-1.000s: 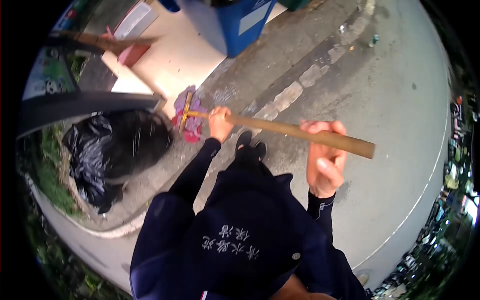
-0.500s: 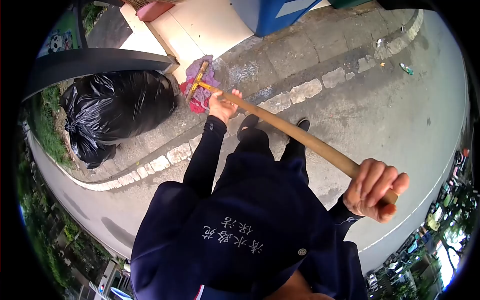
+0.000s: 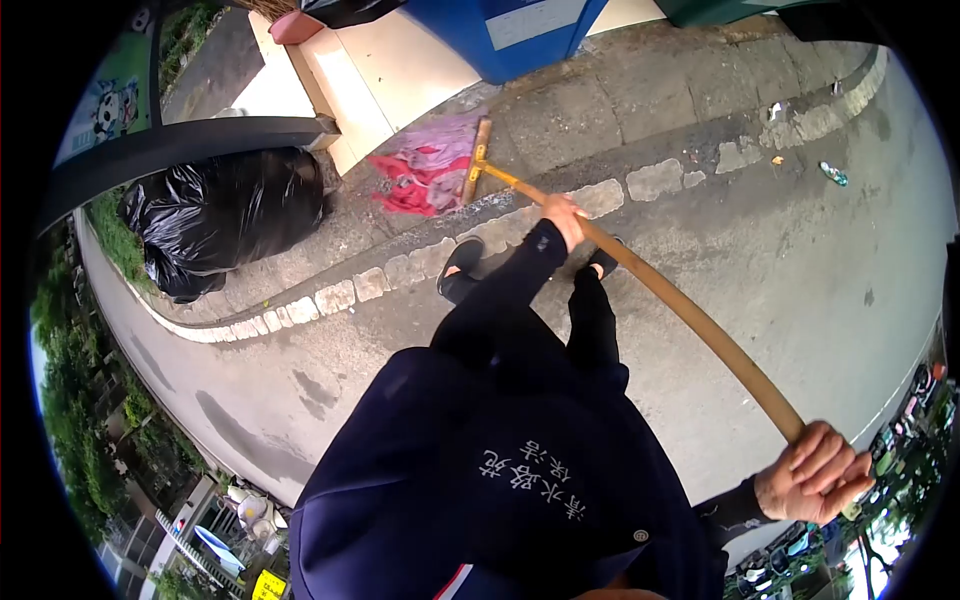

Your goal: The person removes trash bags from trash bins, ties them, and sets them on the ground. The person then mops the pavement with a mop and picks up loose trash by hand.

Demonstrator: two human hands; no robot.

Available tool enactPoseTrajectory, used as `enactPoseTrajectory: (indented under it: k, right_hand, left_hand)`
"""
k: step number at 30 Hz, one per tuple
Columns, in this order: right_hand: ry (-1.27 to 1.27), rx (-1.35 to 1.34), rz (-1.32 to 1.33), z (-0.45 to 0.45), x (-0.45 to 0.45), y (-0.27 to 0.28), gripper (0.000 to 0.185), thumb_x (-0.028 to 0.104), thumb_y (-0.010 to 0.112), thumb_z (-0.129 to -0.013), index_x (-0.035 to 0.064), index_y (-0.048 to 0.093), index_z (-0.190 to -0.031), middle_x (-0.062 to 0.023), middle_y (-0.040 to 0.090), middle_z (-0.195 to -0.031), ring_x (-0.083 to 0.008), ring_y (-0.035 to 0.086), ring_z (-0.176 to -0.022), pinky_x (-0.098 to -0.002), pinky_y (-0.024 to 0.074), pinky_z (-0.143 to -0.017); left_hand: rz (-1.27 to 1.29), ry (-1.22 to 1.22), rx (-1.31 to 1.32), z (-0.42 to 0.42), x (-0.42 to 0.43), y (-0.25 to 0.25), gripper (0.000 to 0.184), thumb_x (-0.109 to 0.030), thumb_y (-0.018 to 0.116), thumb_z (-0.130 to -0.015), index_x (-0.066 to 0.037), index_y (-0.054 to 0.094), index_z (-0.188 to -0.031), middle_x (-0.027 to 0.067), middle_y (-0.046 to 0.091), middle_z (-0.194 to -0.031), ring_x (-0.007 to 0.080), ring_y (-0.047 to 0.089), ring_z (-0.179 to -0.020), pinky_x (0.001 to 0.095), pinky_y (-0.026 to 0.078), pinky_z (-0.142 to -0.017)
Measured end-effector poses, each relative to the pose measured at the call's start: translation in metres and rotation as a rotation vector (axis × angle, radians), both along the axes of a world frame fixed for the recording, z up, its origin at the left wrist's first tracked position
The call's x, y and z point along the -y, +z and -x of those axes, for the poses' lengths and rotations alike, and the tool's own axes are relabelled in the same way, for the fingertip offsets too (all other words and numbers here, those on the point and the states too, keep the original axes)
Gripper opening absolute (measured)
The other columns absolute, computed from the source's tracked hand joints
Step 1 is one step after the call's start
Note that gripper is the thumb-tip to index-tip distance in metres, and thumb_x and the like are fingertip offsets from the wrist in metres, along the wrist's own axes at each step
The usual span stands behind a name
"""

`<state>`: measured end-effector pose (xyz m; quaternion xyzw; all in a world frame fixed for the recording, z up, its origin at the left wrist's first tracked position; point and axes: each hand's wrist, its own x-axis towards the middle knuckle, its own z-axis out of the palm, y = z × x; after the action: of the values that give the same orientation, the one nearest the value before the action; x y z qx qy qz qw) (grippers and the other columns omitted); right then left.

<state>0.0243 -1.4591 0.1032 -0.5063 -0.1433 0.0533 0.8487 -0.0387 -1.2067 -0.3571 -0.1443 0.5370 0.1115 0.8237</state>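
Slanting across the right half of the frame, the mop's pole point(image 3: 705, 330) runs from the person's left hand point(image 3: 565, 218) down to the right hand point(image 3: 815, 472). The left hand, just above the middle of the frame, is closed round the pole near the yellow clamp point(image 3: 480, 162); the right, at lower right, has its fingers curled round the far end. From where I stand, the mop point(image 3: 428, 168) lies with its pink and purple cloth spread on the grey pavement, upper centre, just beside the pale tiles point(image 3: 385, 65). The cloth fans out to the left of its crossbar point(image 3: 473, 180). Over to the left sits a bulging black bag point(image 3: 235, 205), apart from the cloth, under a dark curved bar point(image 3: 200, 137). A blue bin point(image 3: 510, 40) stands at the top, a green one point(image 3: 715, 8) to its right. Both dark shoes point(image 3: 463, 258) are below the mop, near a row of pale stones point(image 3: 335, 297) edging the pavement. Small litter point(image 3: 833, 174) lies on the road point(image 3: 800, 260) at upper right.
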Motion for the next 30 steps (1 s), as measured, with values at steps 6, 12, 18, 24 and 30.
enactPoseTrajectory:
  k: [6, 12, 18, 24, 30]
  right_hand:
    - [-0.413, 0.026, 0.072, -0.001, 0.111, 0.042, 0.042, 0.02, 0.045, -0.1, 0.0165, 0.028, -0.061, 0.0017, 0.02, -0.047, -0.0112, 0.02, -0.043, -0.026, 0.0269, -0.049]
    - [-0.563, -0.019, 0.004, 0.024, 0.096, 0.052, 0.04, 0.023, 0.043, -0.1, 0.013, 0.04, -0.062, 0.004, 0.022, -0.049, -0.0117, 0.026, -0.044, -0.0282, 0.0298, -0.05]
    - [-0.787, -0.231, 0.101, 0.007, 0.167, -0.007, 0.042, 0.013, 0.042, -0.099, 0.0172, 0.025, -0.062, 0.0021, 0.02, -0.052, -0.0119, 0.022, -0.046, -0.0276, 0.0268, -0.05]
    - [-0.6, -0.218, 0.129, -0.01, 0.063, 0.002, 0.04, 0.012, 0.042, -0.101, 0.0156, 0.027, -0.064, 0.0026, 0.022, -0.05, -0.0097, 0.02, -0.041, -0.0263, 0.0239, -0.044]
    - [-0.405, -0.177, 0.125, 0.008, -0.052, 0.005, 0.035, 0.012, 0.045, -0.101, 0.013, 0.034, -0.068, 0.0033, 0.028, -0.05, -0.0079, 0.021, -0.039, -0.0247, 0.0221, -0.04]
  left_hand:
    - [0.01, -0.342, -0.333, -0.149, 0.124, 0.062, 0.013, -0.013, 0.049, -0.087, -0.012, 0.043, -0.075, 0.0013, 0.039, -0.058, 0.0164, 0.037, -0.043, 0.0319, 0.034, -0.042]
    - [0.02, -0.417, 0.047, -0.205, 0.197, 0.061, 0.011, -0.009, 0.05, -0.087, -0.006, 0.046, -0.078, 0.0073, 0.043, -0.059, 0.0203, 0.042, -0.044, 0.0377, 0.04, -0.042]
    - [-0.211, -0.478, 0.122, -0.122, 0.109, 0.022, 0.009, -0.006, 0.055, -0.09, -0.004, 0.046, -0.089, 0.0082, 0.049, -0.072, 0.0225, 0.053, -0.054, 0.048, 0.056, -0.052]
    - [-0.242, -0.31, 0.074, -0.032, 0.0, 0.051, 0.01, -0.007, 0.053, -0.092, -0.006, 0.046, -0.085, 0.0052, 0.047, -0.069, 0.0204, 0.053, -0.059, 0.0473, 0.058, -0.058]
    - [-0.2, -0.115, 0.104, 0.063, -0.072, 0.037, 0.017, -0.009, 0.05, -0.093, -0.008, 0.048, -0.077, 0.0025, 0.047, -0.068, 0.0195, 0.052, -0.061, 0.0471, 0.057, -0.068]
